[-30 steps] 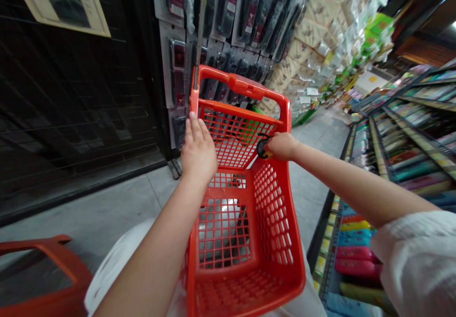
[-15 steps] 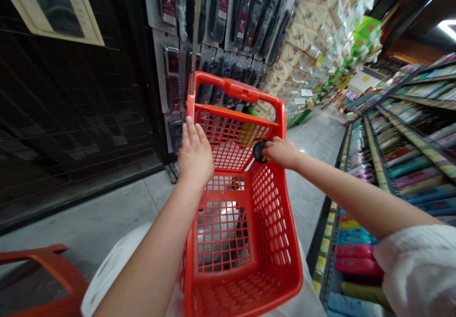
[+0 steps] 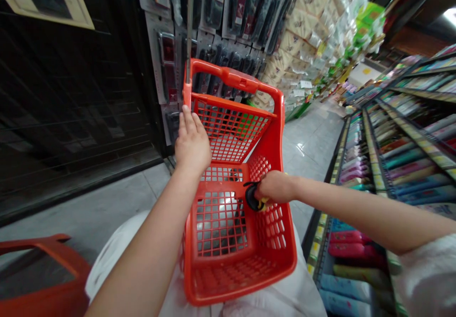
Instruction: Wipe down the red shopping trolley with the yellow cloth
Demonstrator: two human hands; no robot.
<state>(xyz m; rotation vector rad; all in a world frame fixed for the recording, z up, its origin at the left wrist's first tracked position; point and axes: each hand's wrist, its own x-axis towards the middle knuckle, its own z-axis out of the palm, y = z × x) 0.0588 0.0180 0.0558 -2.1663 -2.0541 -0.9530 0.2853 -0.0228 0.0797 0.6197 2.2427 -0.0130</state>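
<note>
A red plastic shopping basket (image 3: 221, 186) with meshed walls stands in front of me, its thick handle frame tilted up at the far side. My left hand (image 3: 193, 139) lies against the basket's left upper edge, fingers stretched out along it; the thumb is hidden. Inside the basket, near its right wall, my right hand (image 3: 278, 187) is closed on a small round black object (image 3: 252, 196) with a thin black cord and a yellow part. Its exact kind is hard to make out. The basket's visible floor mesh shows grey ground through it.
Packaged black goods (image 3: 213, 3) hang on the wall behind the basket, with bagged beige goods (image 3: 290, 36) farther right. Shelves of folded colourful packs (image 3: 351, 243) line the right. A second red plastic frame (image 3: 42, 279) is at the lower left. Grey tiled floor (image 3: 308, 141) runs between.
My right hand has moved down and nearer, deeper into the basket with the black object. My left hand stays on the left edge. The whole view has shifted slightly.
</note>
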